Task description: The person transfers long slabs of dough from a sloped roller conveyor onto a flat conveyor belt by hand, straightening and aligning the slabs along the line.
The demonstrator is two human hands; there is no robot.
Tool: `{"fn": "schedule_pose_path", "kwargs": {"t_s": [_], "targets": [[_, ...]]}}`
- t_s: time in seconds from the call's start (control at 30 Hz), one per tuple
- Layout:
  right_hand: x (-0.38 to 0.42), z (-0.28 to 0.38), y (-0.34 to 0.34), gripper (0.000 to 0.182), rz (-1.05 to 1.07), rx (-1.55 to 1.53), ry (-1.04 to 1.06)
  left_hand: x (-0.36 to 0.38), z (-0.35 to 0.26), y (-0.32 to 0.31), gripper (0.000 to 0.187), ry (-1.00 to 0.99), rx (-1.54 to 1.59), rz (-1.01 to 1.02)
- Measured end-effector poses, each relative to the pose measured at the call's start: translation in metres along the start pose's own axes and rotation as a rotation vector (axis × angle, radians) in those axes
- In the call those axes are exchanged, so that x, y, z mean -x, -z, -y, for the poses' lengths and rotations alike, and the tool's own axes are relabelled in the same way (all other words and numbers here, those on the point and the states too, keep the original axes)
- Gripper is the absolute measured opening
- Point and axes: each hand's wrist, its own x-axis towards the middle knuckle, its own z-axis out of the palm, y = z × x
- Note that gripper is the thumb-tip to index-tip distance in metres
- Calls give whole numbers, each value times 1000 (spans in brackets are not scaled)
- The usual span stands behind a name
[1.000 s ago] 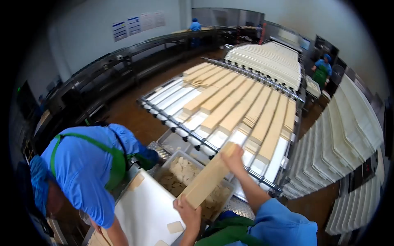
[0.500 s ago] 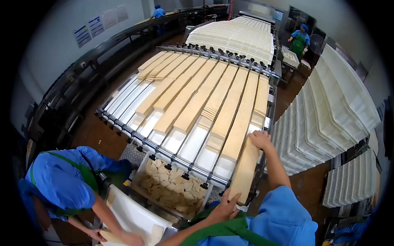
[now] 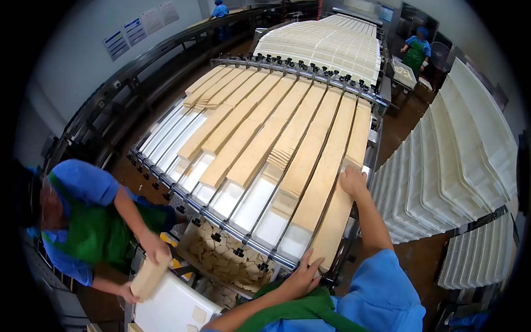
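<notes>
Slotted rack (image 3: 260,199), co-worker (image 3: 83,221) beside.

Three notices (image 3: 142,27) are hanging on the left wall (image 3: 72,50), white sheets with blue headings. Their print is showing too small and blurred, so no word or number is coming out readable. No other text is showing anywhere.
</notes>
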Motion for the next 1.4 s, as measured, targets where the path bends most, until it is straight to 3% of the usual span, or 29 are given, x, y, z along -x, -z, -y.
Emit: {"fn": "schedule_pose_path", "kwargs": {"t_s": [0.17,0.23,0.33,0.37,0.43,0.5,0.53,0.6,0.63,0.8,0.87,0.93,1.0,1.07,1.1,1.2,1.27,1.33,1.37,1.4], "targets": [[-3,-7,-6,40,-53,-31,60,-14,3,-4,61,153,97,84],[9,-1,-4,46,-291,35,123,-21,9,-8,61,190,119,92],[21,12,-14,57,-346,-37,-9,-36,27,-11,62,89,69,37],[23,14,-15,65,-210,-31,-75,-39,27,-6,62,118,103,57],[25,16,-14,65,-215,-40,-71,-35,23,2,62,147,136,70],[26,19,-14,66,-227,-49,-68,-22,18,19,62,10,66,-69],[27,21,-14,66,-229,-54,-49,-11,17,28,62,14,56,-87],[35,36,-8,64,-232,-8,-61,17,17,45,60,209,102,-187],[42,47,-4,62,-225,-18,-35,32,18,52,59,171,52,-326],[85,114,-33,52,-232,-156,334,111,31,79,57,371,-35,-813],[103,149,-52,51,-249,-179,519,154,47,83,54,560,-174,-1078],[127,190,-63,50,-183,-206,689,196,55,86,41,715,-204,-1310],[154,232,-74,48,-123,-224,837,243,58,83,33,808,28,-1468],[183,268,-85,47,-30,-281,1007,285,46,82,27,807,-104,-1628],[196,284,-97,46,-67,-281,1130,307,44,79,29,881,-64,-1682],[245,330,-121,42,113,-311,1317,373,24,71,34,1163,21,-1853],[289,360,-133,42,185,-277,1360,432,42,43,35,1162,-364,-1990],[324,389,-153,42,250,-246,1387,487,42,23,40,1279,-524,-2040],[341,403,-166,41,267,-332,1470,510,31,18,50,1450,-603,-1987],[358,416,-175,40,284,-416,1548,531,24,13,50,1464,-595,-1999]]}}
